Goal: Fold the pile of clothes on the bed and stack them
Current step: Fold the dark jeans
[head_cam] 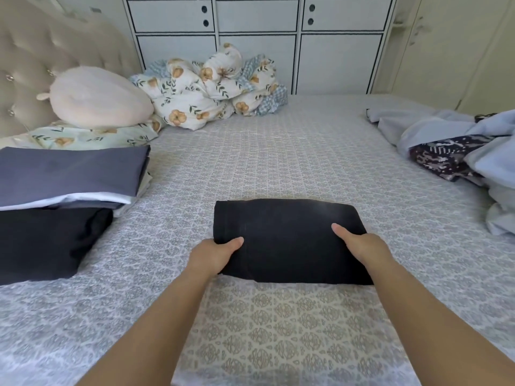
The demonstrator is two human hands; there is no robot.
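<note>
A folded black garment lies flat on the patterned bedspread in front of me. My left hand grips its left edge, thumb on top and fingers hidden beneath. At the right edge my right hand grips the same way. To the left sits a stack of folded clothes, grey-blue on top, white and dark layers under it, with a black folded piece at its near side. An unfolded pile of pale blue and dark patterned clothes lies at the right edge of the bed.
A round cream cushion and a bundled floral quilt sit at the head of the bed on the left. A tufted headboard stands far left. White cabinets line the wall behind the bed.
</note>
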